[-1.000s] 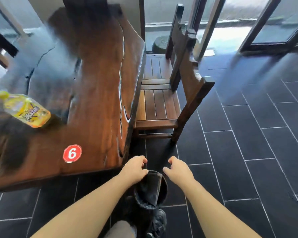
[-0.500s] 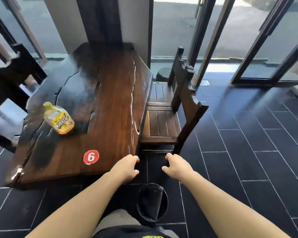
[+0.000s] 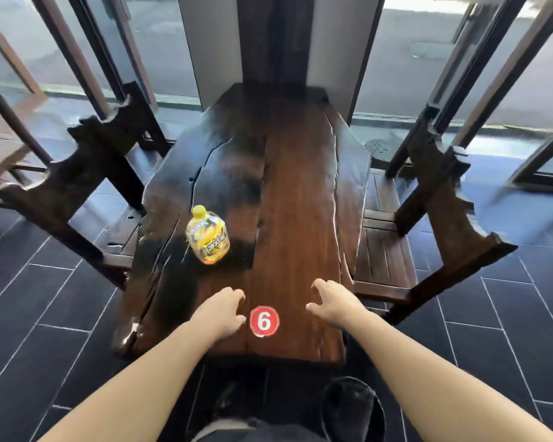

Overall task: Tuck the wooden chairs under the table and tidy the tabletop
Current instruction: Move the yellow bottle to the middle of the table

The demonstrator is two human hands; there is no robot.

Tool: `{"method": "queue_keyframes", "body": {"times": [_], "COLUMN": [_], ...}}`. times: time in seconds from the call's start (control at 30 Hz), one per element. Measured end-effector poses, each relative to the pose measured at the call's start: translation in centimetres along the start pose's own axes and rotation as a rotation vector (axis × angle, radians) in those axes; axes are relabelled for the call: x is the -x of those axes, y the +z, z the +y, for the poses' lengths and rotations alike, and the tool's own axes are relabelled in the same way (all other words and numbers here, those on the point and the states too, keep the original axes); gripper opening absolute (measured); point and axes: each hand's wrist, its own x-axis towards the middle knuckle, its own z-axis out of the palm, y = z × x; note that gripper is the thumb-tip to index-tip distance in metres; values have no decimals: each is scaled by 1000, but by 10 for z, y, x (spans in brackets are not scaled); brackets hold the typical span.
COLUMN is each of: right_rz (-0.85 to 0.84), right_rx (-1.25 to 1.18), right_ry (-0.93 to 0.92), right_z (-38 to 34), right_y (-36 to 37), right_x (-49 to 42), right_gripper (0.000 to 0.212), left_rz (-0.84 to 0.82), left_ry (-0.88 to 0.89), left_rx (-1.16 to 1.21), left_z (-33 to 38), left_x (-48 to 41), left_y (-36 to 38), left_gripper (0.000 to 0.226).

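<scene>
Since half a second ago the view has swung round to face the near end of the dark slab wooden tabletop [image 3: 300, 218], and both hands now hover over it: left hand [image 3: 219, 314] and right hand [image 3: 336, 303], each grip loose, wide and empty. The yellow plastic drink bottle [image 3: 208, 236] stands near the left edge; probably light and slick, so grab its body. The heavy dark wooden chairs [image 3: 454, 224] look stiff; take them by the backrests. Their legs are hidden, and the black bin [image 3: 351, 406] is cut off.
</scene>
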Motion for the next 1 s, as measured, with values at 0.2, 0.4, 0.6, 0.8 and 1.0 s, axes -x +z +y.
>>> {"method": "queue_keyframes", "body": {"times": [0.2, 0.4, 0.6, 0.8, 1.0], "right_rz": [20, 90, 173, 184, 93], "right_rx": [-96, -241, -477, -555, -615], "right_ry": [-37, -64, -10, -43, -90], "right_z": [-89, -154, -183, -193, -198], "right_y": [7, 11, 9, 9, 17], "right_x": [-68, -116, -159, -190, -209], "right_gripper": [51, 47, 45, 63, 76], "left_rz": [3, 88, 183, 263, 277], "left_ry": [-5, -35, -118, -92, -58], "left_rx": [66, 155, 431, 565, 600], "left_z": [-93, -156, -166, -156, -158], "left_x": [-37, -67, -102, -123, -132], "left_y": [-45, -69, -82, -80, -71], "left_gripper": [53, 65, 82, 90, 83]}}
